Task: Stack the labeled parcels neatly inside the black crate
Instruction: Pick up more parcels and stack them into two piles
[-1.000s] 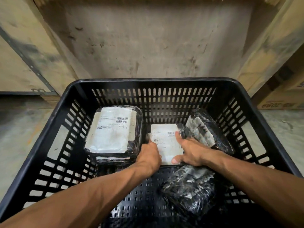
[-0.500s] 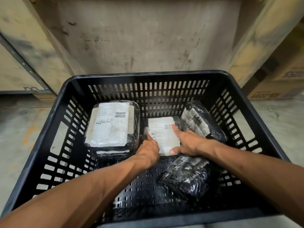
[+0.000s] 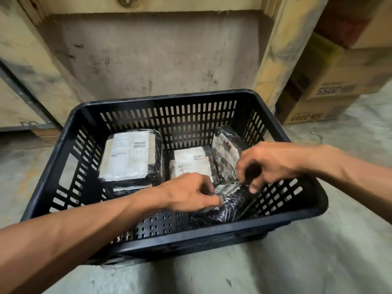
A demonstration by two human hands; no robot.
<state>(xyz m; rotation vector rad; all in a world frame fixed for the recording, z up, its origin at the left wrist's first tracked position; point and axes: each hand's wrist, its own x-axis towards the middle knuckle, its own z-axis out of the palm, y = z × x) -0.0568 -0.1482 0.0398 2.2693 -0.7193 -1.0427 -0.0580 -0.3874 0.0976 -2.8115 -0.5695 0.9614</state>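
The black slotted crate (image 3: 70,132) stands on the concrete floor. At its back left lies a stack of black-wrapped parcels (image 3: 129,158) with a white label on top. A smaller labeled parcel (image 3: 191,162) lies flat in the middle. Another wrapped parcel (image 3: 226,153) leans against the right wall. A crumpled black-wrapped parcel (image 3: 231,206) lies near the front right. My left hand (image 3: 191,193) pinches its left end. My right hand (image 3: 265,164) hovers over its upper end with fingers curled, thumb touching the wrap.
A stained wooden panel (image 3: 152,56) rises right behind the crate. Stacked cardboard boxes (image 3: 331,90) stand at the back right. Bare concrete floor (image 3: 307,262) lies in front and to both sides.
Both hands have left the small labeled parcel in the middle and moved toward me onto the crumpled parcel at the front right. The camera has pulled back and up.
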